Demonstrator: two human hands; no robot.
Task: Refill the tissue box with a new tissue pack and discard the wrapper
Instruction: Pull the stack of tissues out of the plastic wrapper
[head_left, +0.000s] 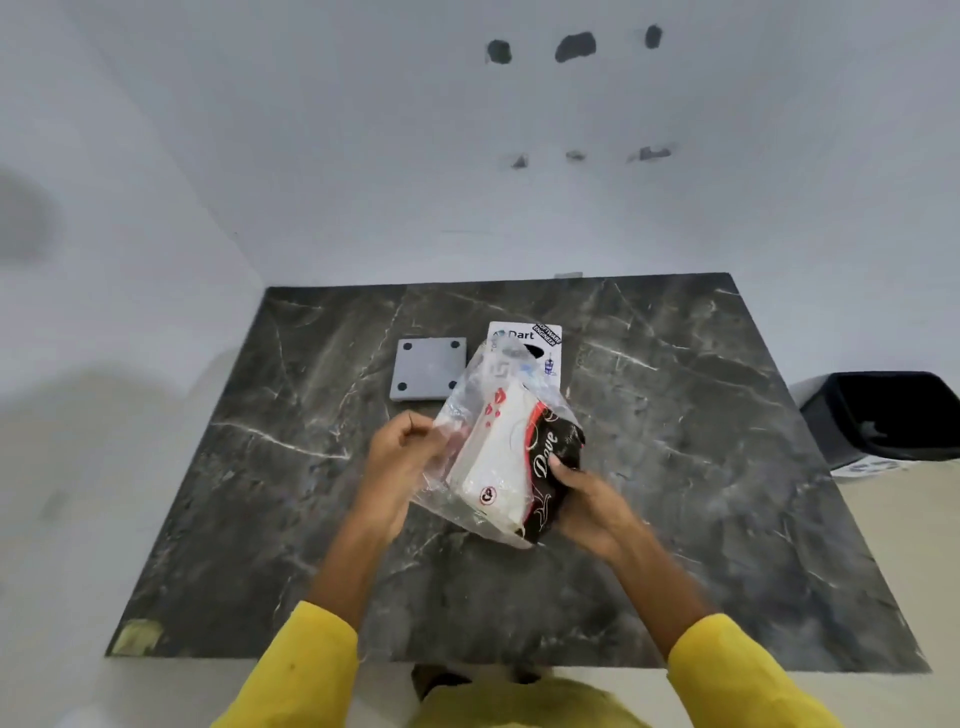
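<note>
A tissue pack (498, 462), white tissues in a clear plastic wrapper (485, 384) with a black and red printed end, is held above the middle of the dark marble table (701, 467). My left hand (400, 452) pinches the loose clear wrapper on the pack's left side. My right hand (587, 499) grips the black printed end from the right. Behind the pack stands the white tissue box (540, 338) with stickers, partly hidden by the wrapper. A grey square lid (428, 369) with dark corner feet lies to the left of the box.
A black waste bin (883, 415) stands on the floor just past the table's right edge. White walls close off the back and left. Yellow sleeves cover my forearms at the table's near edge.
</note>
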